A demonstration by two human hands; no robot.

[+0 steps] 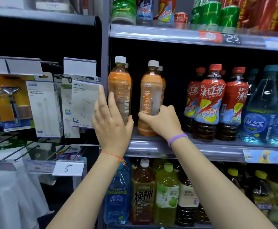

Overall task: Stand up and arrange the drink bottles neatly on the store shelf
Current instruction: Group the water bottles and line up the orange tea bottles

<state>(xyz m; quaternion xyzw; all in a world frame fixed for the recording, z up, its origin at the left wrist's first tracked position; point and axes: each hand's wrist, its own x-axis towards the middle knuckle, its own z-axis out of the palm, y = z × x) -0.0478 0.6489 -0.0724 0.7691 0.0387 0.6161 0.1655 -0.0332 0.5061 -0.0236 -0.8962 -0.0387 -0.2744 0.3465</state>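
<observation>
- head cam, nearest: two bare forearms reach up from bottom of frame twd the middle shelf [201, 151]; red string bracelet [115, 157] on l wrist, purple band [177, 138] on r wrist.
- l hand [110, 121]: fingers straight & slightly spread, pointing up, laid along the left side of the left orange tea bottle [120, 90]; thumb sits at the btl's lower front. touching it, not wrapped round.
- r hand [161, 121]: fingers and thumb curled round the lower half of the right orange tea bottle [151, 90], clamped on it; btl base looks to be on the shelf near the front lip.
- both orange btls upright, white caps, apart w/ a dark gap between; more white-capped btls just behind each.
- same shelf, to the right: red-cap ice tea bottles [212, 96] upright in a tight group, then blue water bottles [263, 109] at the far right edge.
- below: lower shelf holds a blue water btl, brown tea bottle [142, 192], green drink bottle [167, 192], darker btls further right, all upright.
- left bay: hanging charger boxes [84, 103] on pegs, a razor pack [12, 100], handwritten "5" price tag [68, 168].
- farthest up: top shelf w/ green bottles [217, 14], red cans, price tag reading 2.5 [232, 38] on its rail.
</observation>
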